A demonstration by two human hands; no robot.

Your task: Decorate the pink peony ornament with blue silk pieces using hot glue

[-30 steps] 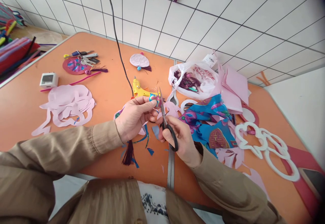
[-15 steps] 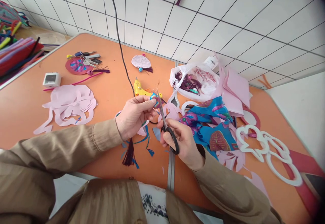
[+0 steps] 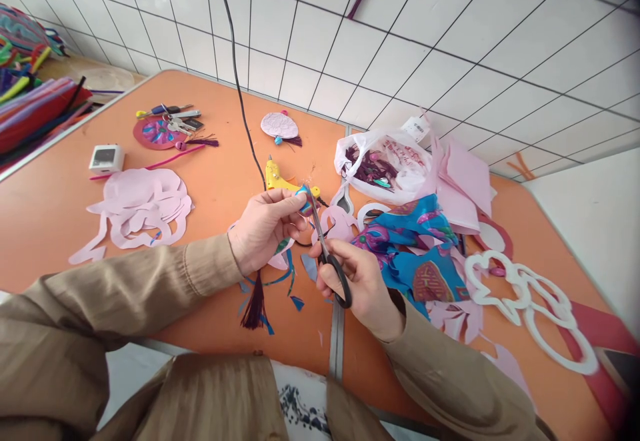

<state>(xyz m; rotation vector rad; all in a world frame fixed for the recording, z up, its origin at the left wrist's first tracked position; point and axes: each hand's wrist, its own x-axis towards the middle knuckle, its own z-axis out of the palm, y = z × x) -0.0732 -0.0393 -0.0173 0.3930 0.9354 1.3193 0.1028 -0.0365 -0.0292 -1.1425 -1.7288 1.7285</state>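
Note:
My left hand [image 3: 265, 228] pinches a small piece of blue patterned fabric [image 3: 303, 196] between thumb and fingers. In my right hand [image 3: 360, 281] are black-handled scissors [image 3: 336, 280], their blades pointing up and lying against the fabric's right side. A dark purple tassel [image 3: 255, 304] hangs or lies just below my left hand; whether it joins the held piece is hidden. Behind the hands lies a yellow glue gun [image 3: 280, 178]. Blue fabric scraps [image 3: 297, 303] are scattered on the orange table below them.
To the right are blue patterned fabric [image 3: 425, 261], a plastic bag of tassels [image 3: 385, 164], folded pink sheets [image 3: 463, 174] and white cut-out templates [image 3: 500, 281]. Pink cut pieces [image 3: 143, 204], a white charger [image 3: 107, 158] and keys [image 3: 183, 121] lie left. A black cord [image 3: 237, 74] crosses the back.
Both hands stay almost in place, with the scissors still at the fabric's edge. The scissor blades look slightly shifted, and the whole view has moved a little.

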